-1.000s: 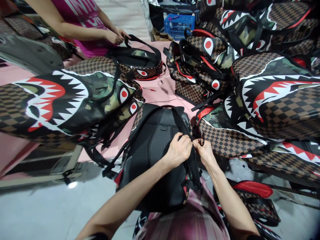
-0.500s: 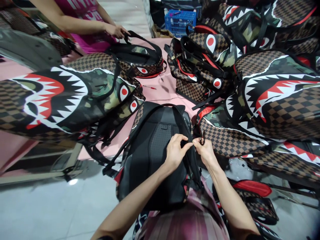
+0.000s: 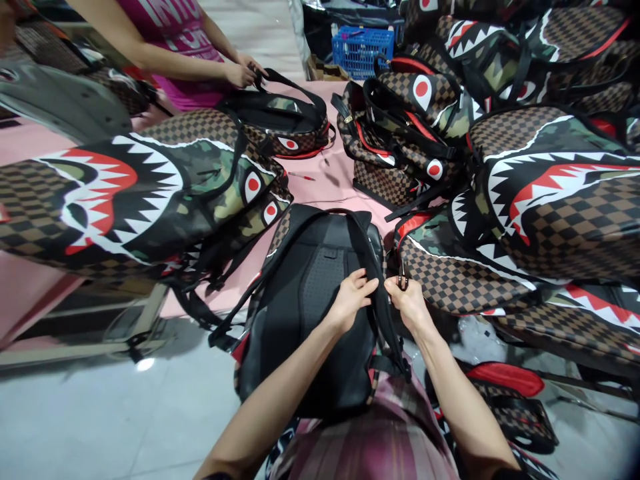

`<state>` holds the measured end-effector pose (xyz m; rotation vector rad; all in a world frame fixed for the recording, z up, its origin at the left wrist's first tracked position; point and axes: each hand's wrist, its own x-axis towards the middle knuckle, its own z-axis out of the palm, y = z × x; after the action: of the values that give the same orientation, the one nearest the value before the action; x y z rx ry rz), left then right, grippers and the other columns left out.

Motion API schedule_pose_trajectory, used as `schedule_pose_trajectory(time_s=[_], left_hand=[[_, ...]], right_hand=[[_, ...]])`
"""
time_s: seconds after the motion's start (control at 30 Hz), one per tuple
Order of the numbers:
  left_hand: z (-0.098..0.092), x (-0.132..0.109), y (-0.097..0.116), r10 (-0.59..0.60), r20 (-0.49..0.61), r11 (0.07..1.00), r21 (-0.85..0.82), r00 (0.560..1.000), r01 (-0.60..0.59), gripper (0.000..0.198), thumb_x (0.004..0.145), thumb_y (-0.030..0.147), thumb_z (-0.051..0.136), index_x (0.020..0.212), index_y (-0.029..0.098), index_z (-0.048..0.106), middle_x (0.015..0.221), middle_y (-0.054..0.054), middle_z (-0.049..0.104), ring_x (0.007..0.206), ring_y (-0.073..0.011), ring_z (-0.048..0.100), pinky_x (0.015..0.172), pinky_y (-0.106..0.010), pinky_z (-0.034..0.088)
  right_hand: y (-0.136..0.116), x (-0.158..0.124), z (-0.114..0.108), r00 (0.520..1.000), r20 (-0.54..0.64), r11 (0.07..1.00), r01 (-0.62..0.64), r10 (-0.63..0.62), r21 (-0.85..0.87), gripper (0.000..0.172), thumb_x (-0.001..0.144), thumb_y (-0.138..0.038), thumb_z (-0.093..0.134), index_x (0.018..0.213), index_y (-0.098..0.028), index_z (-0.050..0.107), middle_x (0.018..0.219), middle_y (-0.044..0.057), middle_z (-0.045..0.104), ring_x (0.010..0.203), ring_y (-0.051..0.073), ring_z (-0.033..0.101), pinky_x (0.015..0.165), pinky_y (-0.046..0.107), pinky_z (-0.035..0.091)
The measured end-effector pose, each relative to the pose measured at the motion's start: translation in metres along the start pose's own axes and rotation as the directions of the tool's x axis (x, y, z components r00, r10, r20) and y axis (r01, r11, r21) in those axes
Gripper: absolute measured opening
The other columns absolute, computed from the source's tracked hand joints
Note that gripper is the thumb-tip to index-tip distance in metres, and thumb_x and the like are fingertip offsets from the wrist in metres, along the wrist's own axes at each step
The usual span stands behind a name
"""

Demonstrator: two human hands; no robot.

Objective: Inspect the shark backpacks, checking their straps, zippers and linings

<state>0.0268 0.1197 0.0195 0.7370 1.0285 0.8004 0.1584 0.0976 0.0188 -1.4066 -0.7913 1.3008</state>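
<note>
A black backpack (image 3: 300,320) with a perforated back panel lies back side up before me, at the table's front edge. My left hand (image 3: 353,300) rests on its right part, thumb and fingers closed at the edge of the right shoulder strap (image 3: 381,313). Just across that strap is my right hand (image 3: 409,300), closed with small dark scissors (image 3: 403,272) in it, the tips pointing up and away. Right thumb and forefinger are pressed together near the strap's outer edge. Whether a thread lies between them is too small to tell.
Shark-mouth checkered backpacks lie at left (image 3: 165,193) and in a pile at right (image 3: 565,200). Across the pink table (image 3: 320,175), a co-worker's hands (image 3: 245,72) hold another bag's strap (image 3: 295,83). A red pen (image 3: 302,177) lies mid-table; a blue crate (image 3: 363,50) stands behind.
My left hand has moved slightly back from my right fingertips and onto the strap's edge. The right hand stays nearly in place with the scissors. The co-worker's hands have shifted slightly on the strap.
</note>
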Motion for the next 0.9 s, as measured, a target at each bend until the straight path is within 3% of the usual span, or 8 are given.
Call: schedule_pose_trajectory(time_s=[0.1,0.2,0.3,0.5,0.7,0.8,0.9], left_hand=[[0.004,-0.002,0.007,-0.036,0.064,0.999,-0.016,0.997,0.037,0.036,0.063,0.035,0.072,0.090,0.013,0.061,0.085,-0.008,0.067,0.072,-0.0163,0.063,0.066,-0.030,0.050],[0.008,0.000,0.010,0.043,-0.066,0.999,-0.005,0.997,-0.043,0.032,0.057,0.029,0.075,0.080,0.012,0.061,0.074,-0.004,0.066,0.062,-0.0138,0.060,0.063,-0.028,0.049],[0.008,0.004,0.007,0.202,-0.169,0.979,0.059,0.965,-0.195,0.028,0.055,0.025,0.074,0.076,0.012,0.061,0.068,-0.002,0.065,0.062,-0.0142,0.060,0.064,-0.027,0.048],[0.002,0.008,0.004,0.354,-0.202,0.898,0.347,0.913,-0.271,0.022,0.062,0.027,0.068,0.078,0.014,0.061,0.069,-0.002,0.064,0.061,-0.0138,0.059,0.058,-0.024,0.045],[0.002,0.008,0.008,0.407,-0.205,0.826,0.499,0.890,-0.263,0.017,0.066,0.029,0.065,0.074,0.015,0.060,0.064,0.001,0.061,0.058,-0.0122,0.055,0.053,-0.021,0.041],[0.002,0.009,0.007,0.454,-0.197,0.784,0.552,0.869,-0.285,0.015,0.067,0.028,0.064,0.074,0.015,0.060,0.064,0.000,0.060,0.059,-0.0121,0.054,0.055,-0.022,0.040],[0.003,0.010,0.005,0.517,-0.175,0.719,0.620,0.838,-0.315,0.014,0.069,0.027,0.063,0.076,0.016,0.060,0.066,0.000,0.058,0.061,-0.0121,0.053,0.057,-0.022,0.040]], right_hand=[[-0.002,-0.003,-0.003,1.000,0.001,0.999,0.023,-0.023,-0.045,0.031,0.063,-0.044,0.066,0.060,-0.015,0.056,0.047,-0.005,0.040,0.044,0.007,0.029,0.042,0.022,0.024],[-0.004,-0.005,-0.006,0.997,0.009,0.989,0.080,-0.079,-0.124,0.028,0.065,-0.041,0.066,0.065,-0.014,0.059,0.054,-0.004,0.046,0.049,0.008,0.036,0.048,0.022,0.030],[-0.003,-0.004,-0.007,0.990,0.030,0.978,0.140,-0.137,-0.156,0.025,0.066,-0.038,0.066,0.064,-0.015,0.056,0.057,-0.003,0.047,0.053,0.009,0.039,0.050,0.022,0.031],[0.004,0.004,0.000,0.996,0.079,0.995,-0.035,0.028,0.094,0.032,0.059,-0.041,0.069,0.059,-0.016,0.051,0.046,-0.009,0.029,0.041,0.004,0.020,0.040,0.021,0.013],[0.007,0.009,0.001,0.993,0.109,0.989,-0.061,0.046,0.135,0.035,0.056,-0.044,0.071,0.059,-0.016,0.051,0.045,-0.010,0.029,0.039,0.003,0.018,0.039,0.021,0.012],[0.006,0.007,0.001,0.999,0.047,1.000,0.005,-0.005,0.012,0.034,0.062,-0.047,0.067,0.061,-0.016,0.054,0.047,-0.007,0.036,0.041,0.005,0.025,0.040,0.021,0.019],[0.001,0.004,0.003,0.977,-0.078,0.936,0.165,-0.198,-0.310,0.032,0.066,-0.049,0.065,0.064,-0.017,0.058,0.058,0.000,0.053,0.051,0.011,0.043,0.050,0.024,0.031]])
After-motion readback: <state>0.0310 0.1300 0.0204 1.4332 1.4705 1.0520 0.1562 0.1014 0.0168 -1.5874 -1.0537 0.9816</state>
